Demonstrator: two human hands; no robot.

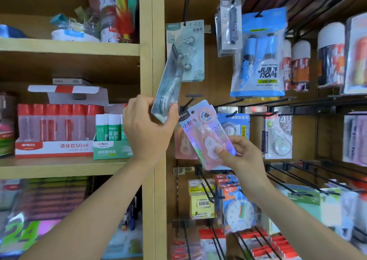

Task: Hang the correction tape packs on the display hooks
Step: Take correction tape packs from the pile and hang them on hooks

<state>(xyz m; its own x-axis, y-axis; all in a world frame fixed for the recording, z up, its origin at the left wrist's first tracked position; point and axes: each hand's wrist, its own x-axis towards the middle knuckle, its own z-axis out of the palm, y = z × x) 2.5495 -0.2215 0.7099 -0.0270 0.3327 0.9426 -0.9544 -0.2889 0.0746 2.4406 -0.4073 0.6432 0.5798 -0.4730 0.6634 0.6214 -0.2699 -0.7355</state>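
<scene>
Left hand (147,126) is pinching the lower end of a grey-green, clear-blistered correction tape pack (167,84), holding it tilted in front of the wooden upright (157,41) at the display panel's left edge. Right hand (244,156) is pinching the lower right corner of a pink iridescent card pack (204,134), thumb on the front and fingers behind. Its punched top is lying just beside a black wire hook (189,100). A pale teal carded pack (188,47) is hanging above. Both held packs are judged light, with stiff card and a slick, dentable blister. Each is best gripped by its lower card margin, leaving the hang hole free.
</scene>
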